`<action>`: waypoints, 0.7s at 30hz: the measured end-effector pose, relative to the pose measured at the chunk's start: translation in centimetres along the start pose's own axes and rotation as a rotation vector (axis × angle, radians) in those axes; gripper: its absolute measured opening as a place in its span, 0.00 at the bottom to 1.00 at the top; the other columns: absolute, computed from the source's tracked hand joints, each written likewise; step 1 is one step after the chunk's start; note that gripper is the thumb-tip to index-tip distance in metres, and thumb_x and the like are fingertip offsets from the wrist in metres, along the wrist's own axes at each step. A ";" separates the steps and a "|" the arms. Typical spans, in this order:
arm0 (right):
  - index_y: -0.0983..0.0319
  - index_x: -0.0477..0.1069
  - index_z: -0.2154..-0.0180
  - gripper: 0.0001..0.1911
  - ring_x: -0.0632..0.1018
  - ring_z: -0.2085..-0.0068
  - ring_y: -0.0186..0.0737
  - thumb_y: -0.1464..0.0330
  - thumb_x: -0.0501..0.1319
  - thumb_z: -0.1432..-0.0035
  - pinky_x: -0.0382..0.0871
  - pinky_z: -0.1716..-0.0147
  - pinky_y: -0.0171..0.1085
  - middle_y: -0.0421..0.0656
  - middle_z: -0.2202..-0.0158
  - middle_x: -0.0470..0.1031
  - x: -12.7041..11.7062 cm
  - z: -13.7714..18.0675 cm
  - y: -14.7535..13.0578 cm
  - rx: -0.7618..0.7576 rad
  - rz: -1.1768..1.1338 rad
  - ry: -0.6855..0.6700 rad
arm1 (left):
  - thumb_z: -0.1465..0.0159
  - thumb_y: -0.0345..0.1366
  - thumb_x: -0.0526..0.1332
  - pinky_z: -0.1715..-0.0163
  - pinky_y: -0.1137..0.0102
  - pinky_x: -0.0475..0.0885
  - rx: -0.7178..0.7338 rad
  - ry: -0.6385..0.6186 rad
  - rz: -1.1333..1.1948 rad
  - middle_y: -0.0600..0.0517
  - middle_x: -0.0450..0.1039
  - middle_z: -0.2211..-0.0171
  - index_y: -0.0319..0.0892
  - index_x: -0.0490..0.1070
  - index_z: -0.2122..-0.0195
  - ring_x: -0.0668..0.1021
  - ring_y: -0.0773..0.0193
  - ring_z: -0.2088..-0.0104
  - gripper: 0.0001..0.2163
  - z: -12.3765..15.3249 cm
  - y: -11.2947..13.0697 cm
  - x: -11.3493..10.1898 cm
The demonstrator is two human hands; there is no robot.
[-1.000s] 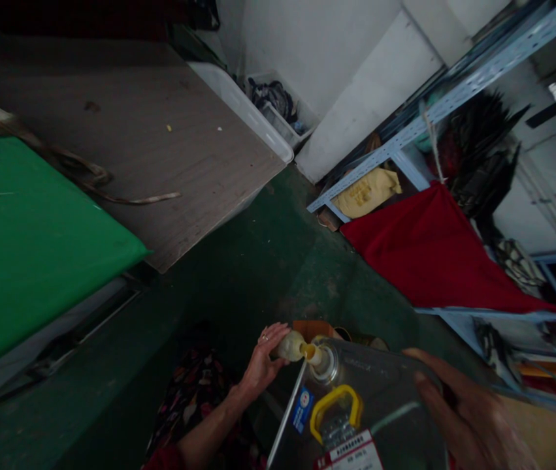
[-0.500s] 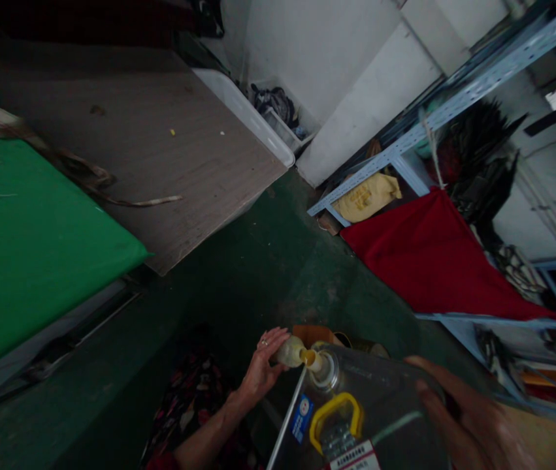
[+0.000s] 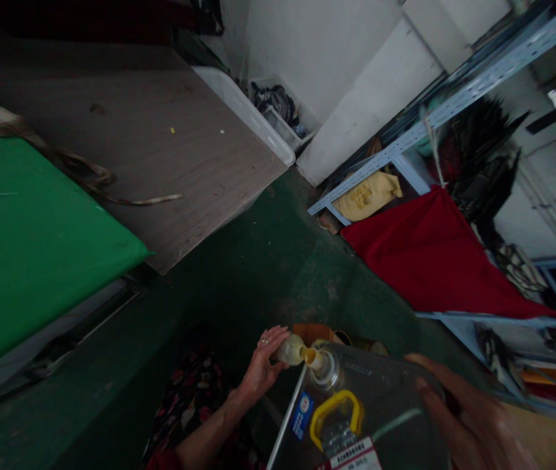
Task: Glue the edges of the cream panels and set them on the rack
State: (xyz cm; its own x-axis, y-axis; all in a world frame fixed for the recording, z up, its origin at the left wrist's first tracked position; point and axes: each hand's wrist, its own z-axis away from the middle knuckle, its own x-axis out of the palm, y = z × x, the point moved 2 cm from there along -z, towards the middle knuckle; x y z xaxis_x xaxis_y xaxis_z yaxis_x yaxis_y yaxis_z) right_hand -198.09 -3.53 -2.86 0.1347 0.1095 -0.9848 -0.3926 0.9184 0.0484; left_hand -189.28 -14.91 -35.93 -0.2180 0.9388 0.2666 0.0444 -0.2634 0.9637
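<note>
A person's right hand [image 3: 474, 418] grips a tilted clear jug [image 3: 380, 411], its mouth touching the small bottle [image 3: 291, 349] clasped in the left hand [image 3: 262, 365]; pouring appears underway, the bottle's fill level unclear.

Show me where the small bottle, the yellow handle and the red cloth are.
small bottle [image 3: 290, 348], head view, its rounded body.
yellow handle [image 3: 335, 412], head view, top of its loop.
red cloth [image 3: 429, 254], head view, its middle.
</note>
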 end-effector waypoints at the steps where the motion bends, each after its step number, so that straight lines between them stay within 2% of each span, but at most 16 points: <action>1: 0.58 0.75 0.53 0.21 0.80 0.56 0.46 0.53 0.54 0.38 0.75 0.55 0.38 0.42 0.56 0.79 -0.1 -0.1 0.2 -0.003 0.013 -0.015 | 0.49 0.29 0.69 0.39 0.44 0.53 0.001 -0.001 0.002 0.41 0.69 0.42 0.46 0.70 0.44 0.67 0.45 0.40 0.29 0.0 0.0 0.0; 6: 0.57 0.75 0.53 0.22 0.79 0.54 0.47 0.52 0.53 0.39 0.74 0.53 0.39 0.42 0.56 0.79 0.0 0.1 0.0 0.064 -0.026 -0.019 | 0.48 0.29 0.69 0.39 0.43 0.53 -0.017 0.011 -0.002 0.41 0.70 0.43 0.46 0.70 0.44 0.68 0.45 0.40 0.28 0.0 0.0 0.1; 10: 0.56 0.73 0.51 0.22 0.77 0.49 0.47 0.52 0.52 0.38 0.69 0.46 0.43 0.42 0.51 0.76 0.4 0.7 -0.6 0.121 -0.044 0.010 | 0.47 0.31 0.69 0.39 0.44 0.53 -0.042 -0.001 0.003 0.41 0.69 0.42 0.46 0.70 0.44 0.67 0.46 0.40 0.27 -0.1 0.3 0.0; 17: 0.58 0.72 0.50 0.24 0.76 0.49 0.44 0.51 0.52 0.38 0.67 0.45 0.40 0.42 0.51 0.76 0.1 0.5 -0.6 0.132 -0.073 0.017 | 0.47 0.31 0.69 0.39 0.44 0.53 -0.044 0.002 0.010 0.41 0.70 0.43 0.46 0.71 0.45 0.68 0.46 0.40 0.27 -0.1 0.5 0.0; 21: 0.56 0.73 0.51 0.26 0.78 0.51 0.45 0.48 0.53 0.41 0.69 0.47 0.41 0.41 0.52 0.77 0.2 0.5 0.0 0.132 -0.084 -0.056 | 0.47 0.30 0.69 0.38 0.44 0.53 -0.034 0.003 0.008 0.42 0.70 0.43 0.46 0.70 0.44 0.67 0.46 0.40 0.28 0.0 0.3 0.1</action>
State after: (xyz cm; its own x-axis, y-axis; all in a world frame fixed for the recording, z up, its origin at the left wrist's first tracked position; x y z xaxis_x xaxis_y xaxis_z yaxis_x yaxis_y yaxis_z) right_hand -197.62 -3.35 -2.96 0.2143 0.0479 -0.9756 -0.2556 0.9668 -0.0087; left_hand -189.29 -14.87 -35.65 -0.2204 0.9362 0.2739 0.0125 -0.2781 0.9605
